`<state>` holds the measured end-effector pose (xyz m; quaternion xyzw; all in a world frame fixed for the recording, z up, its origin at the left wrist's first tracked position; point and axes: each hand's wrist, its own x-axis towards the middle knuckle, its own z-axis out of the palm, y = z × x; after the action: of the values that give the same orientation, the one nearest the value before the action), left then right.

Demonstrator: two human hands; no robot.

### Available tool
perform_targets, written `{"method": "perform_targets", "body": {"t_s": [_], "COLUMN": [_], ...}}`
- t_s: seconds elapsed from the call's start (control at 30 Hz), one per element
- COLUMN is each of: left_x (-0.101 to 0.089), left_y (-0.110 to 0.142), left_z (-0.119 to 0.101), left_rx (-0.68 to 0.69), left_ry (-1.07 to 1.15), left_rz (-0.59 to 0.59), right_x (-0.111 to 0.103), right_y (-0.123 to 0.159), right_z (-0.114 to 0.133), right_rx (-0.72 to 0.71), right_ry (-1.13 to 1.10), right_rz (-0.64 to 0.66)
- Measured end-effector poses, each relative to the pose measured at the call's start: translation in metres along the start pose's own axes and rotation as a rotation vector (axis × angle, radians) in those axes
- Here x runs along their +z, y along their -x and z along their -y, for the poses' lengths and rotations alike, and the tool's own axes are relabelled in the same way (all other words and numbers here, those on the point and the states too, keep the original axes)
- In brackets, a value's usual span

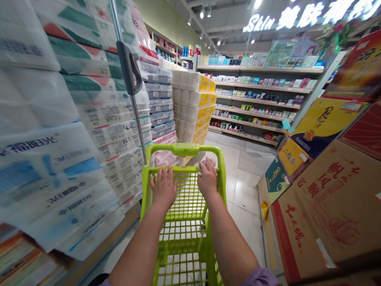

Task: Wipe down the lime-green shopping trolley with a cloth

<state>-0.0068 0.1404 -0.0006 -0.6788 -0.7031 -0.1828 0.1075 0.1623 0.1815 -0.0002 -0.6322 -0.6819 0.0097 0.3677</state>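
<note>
A lime-green shopping cart (184, 150) stands in front of me in a store aisle, its mesh basket empty as far as I can see. My left hand (162, 187) rests on the cart's handle bar with its fingers curled over it. My right hand (207, 179) grips the same bar a little to the right, also with fingers wrapped round it. Both forearms reach forward over the basket.
Stacked packs of tissue paper (94, 114) wall the left side, with a metal pole (130, 78) leaning against them. More yellow-wrapped packs (194, 105) stand ahead. Cardboard boxes (326, 198) line the right. Product shelves (257, 108) cross the far end of the tiled aisle (242, 178).
</note>
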Motion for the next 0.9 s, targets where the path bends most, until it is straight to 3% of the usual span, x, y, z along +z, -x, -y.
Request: {"method": "perform_targets", "body": {"t_s": [0.13, 0.43, 0.53, 0.63, 0.8, 0.9], "left_x": [0.003, 0.003, 0.002, 0.003, 0.006, 0.007], "left_y": [-0.001, -0.001, -0.001, -0.002, -0.001, 0.0], "left_z": [0.001, -0.002, -0.002, -0.003, -0.003, -0.001], "left_rx": [0.004, 0.002, 0.005, 0.003, 0.01, 0.005], "left_ry": [-0.005, -0.01, -0.016, -0.011, -0.014, -0.02], "left_rz": [-0.009, -0.012, -0.002, 0.011, -0.021, -0.03], "right_x": [0.001, -0.003, -0.002, 0.001, 0.003, -0.001], "right_y": [-0.001, -0.001, 0.001, 0.003, 0.008, 0.009], "right_z": [-0.001, 0.0, 0.002, 0.006, 0.022, 0.025], "right_rx": [0.164, -0.104, -0.029, 0.091, -0.03, -0.038], "right_ry": [0.003, -0.102, -0.061, 0.009, 0.061, 0.101], "right_rz": [-0.095, -0.04, -0.071, -0.02, 0.139, 0.136]}}
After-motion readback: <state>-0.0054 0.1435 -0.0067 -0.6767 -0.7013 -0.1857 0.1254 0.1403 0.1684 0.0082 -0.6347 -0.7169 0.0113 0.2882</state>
